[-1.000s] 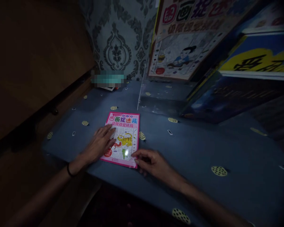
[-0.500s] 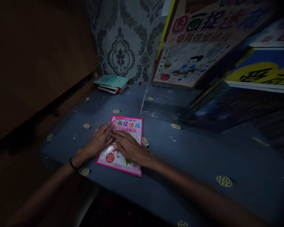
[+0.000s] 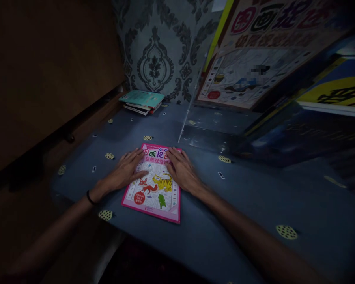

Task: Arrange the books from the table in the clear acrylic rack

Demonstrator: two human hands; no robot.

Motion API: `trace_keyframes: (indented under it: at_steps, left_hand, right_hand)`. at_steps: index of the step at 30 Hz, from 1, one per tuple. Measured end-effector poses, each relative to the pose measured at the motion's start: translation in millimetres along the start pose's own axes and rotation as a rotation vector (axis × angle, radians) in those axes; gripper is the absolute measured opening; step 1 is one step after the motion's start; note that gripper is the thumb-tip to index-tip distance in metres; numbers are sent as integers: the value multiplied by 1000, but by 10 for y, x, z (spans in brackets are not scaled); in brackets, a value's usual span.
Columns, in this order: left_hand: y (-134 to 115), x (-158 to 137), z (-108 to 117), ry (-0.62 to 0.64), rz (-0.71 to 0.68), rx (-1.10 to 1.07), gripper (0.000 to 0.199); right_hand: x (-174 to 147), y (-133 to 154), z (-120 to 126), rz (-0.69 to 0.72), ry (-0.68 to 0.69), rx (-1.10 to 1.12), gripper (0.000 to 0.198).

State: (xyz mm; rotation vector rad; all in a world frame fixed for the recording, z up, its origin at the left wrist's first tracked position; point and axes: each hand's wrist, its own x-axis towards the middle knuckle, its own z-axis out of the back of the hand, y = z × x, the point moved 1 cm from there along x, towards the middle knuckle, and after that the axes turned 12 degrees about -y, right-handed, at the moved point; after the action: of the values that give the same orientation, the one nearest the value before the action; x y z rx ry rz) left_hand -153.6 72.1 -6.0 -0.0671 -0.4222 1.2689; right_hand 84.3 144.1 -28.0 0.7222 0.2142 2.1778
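Observation:
A pink-bordered picture book (image 3: 154, 211) lies closed and face up near the front edge of the table. Its cover shows a fox, a yellow tiger, a green leaf and colourful Chinese characters. My left hand (image 3: 127, 169), with a black band at its wrist, rests over the book's left edge, fingers stretched out and thumb on the cover. On the opposite side, my right hand (image 3: 183, 169) lies over the upper right edge with its fingers extended. Neither hand grips the book.
Several thin books (image 3: 142, 99) are stacked at the table's far left, by the patterned wall (image 3: 155, 65). A clear rack (image 3: 207, 136) at the back right holds a large picture book (image 3: 225, 94) and others. A blue cloth (image 3: 213, 213) with yellow prints covers the table.
My hands were close together over the middle of the cover. My right hand has slid to the right edge, uncovering the fox and tiger. My left hand has shifted only slightly.

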Motion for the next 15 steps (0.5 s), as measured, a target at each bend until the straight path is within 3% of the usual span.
trace_keyframes:
  at_steps: [4,7,15]
  left_hand:
    - [120,224,36,71,19,-11,77]
    - [108,229,79,95,-5,18,71]
    - [-221,-592,320,83,-162,-31,56]
  right_hand:
    - [-9,56,-8,-15,5,-49,51]
    - [-9,74,-13,-13,-5,-73,51]
    - [-21,38,-59,9,-21,-76,52]
